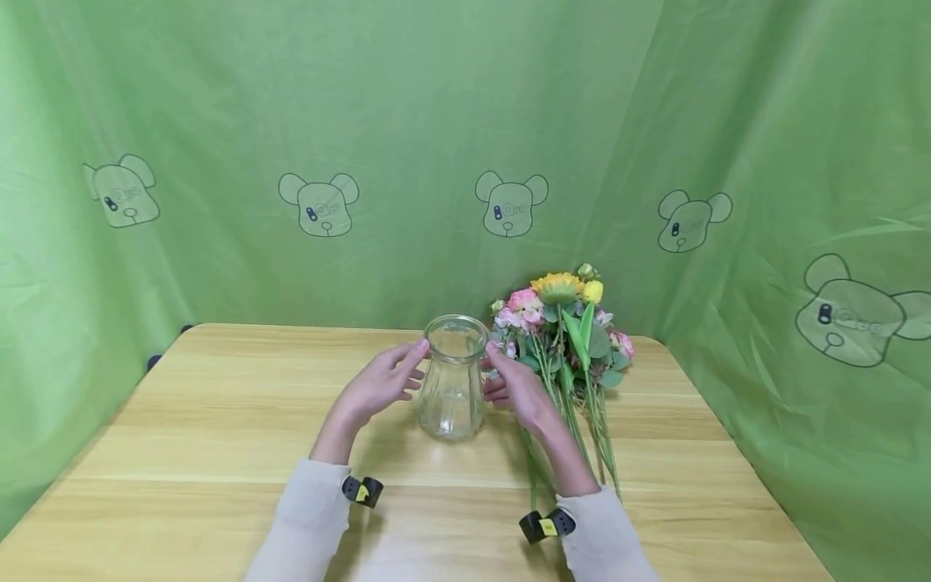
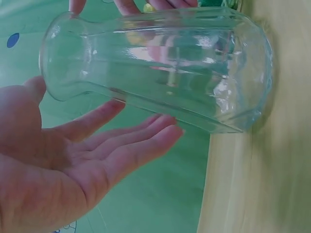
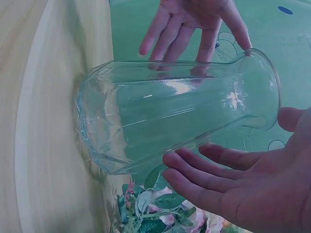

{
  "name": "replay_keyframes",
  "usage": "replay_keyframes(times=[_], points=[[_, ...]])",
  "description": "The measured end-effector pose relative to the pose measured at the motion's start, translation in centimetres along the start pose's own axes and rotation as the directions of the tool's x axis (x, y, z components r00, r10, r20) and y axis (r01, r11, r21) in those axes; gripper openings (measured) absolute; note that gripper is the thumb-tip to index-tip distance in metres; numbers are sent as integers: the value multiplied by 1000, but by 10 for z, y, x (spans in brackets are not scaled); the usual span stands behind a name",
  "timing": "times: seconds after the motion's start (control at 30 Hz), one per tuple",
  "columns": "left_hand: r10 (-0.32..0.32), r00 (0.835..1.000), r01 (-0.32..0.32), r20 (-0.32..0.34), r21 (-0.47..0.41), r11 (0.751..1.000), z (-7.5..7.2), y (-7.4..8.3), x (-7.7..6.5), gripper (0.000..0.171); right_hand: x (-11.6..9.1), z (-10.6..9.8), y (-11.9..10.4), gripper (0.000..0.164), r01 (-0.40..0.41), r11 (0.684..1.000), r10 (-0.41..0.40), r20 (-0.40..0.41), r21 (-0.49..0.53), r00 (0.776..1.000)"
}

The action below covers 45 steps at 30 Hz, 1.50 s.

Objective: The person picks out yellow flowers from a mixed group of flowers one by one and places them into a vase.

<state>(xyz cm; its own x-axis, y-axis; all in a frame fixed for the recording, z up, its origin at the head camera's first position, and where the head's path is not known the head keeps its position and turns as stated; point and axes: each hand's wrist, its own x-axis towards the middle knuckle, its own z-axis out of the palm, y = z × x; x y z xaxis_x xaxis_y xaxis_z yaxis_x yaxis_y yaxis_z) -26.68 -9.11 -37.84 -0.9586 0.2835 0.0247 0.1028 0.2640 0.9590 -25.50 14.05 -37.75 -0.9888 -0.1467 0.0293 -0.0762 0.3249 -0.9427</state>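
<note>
A clear glass vase [image 1: 452, 396] with a flared rim and faceted sides stands upright on the wooden table. My left hand [image 1: 385, 378] is at its left side, thumb tip at the rim and the other fingers loosely extended along the glass. On the opposite side, my right hand [image 1: 518, 386] mirrors it, thumb by the rim. In the left wrist view the left fingers [image 2: 141, 148] lie spread beside the vase wall. The right wrist view shows the right fingers [image 3: 209, 177] nearly straight, tips right at the glass. Nothing shows inside the vase.
Right of the vase lies a bunch of artificial flowers [image 1: 558, 289], pink, orange and yellow, its green stems [image 1: 596, 428] running toward the front under my right forearm. A green curtain [image 1: 414, 267] with bear-head drawings surrounds the wooden table [image 1: 240, 404].
</note>
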Motion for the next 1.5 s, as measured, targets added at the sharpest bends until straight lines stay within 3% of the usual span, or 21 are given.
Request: replay_keyframes(times=[0.13,0.3,0.5,0.67,1.03,1.5], points=[[39,999,-40,-28,-14,999,1,4,-1,66,0,0,-1,71,-15,1000,15,3,12,1000],[71,996,-79,-61,-131,988,6,8,0,52,1,1,-2,72,-27,1000,27,2,6,1000],[70,992,-87,-102,-176,981,15,16,-3,51,1,2,-1,75,-28,1000,28,-3,-2,1000],[80,990,-100,-114,-186,977,17,10,1,52,1,3,1,77,-30,1000,30,-13,-5,999],[111,991,-127,-79,-236,963,14,7,-1,53,1,3,1,76,-33,999,33,-18,10,999],[137,989,-147,-58,-227,963,12,7,1,54,1,2,-1,79,-72,996,73,-26,52,997]])
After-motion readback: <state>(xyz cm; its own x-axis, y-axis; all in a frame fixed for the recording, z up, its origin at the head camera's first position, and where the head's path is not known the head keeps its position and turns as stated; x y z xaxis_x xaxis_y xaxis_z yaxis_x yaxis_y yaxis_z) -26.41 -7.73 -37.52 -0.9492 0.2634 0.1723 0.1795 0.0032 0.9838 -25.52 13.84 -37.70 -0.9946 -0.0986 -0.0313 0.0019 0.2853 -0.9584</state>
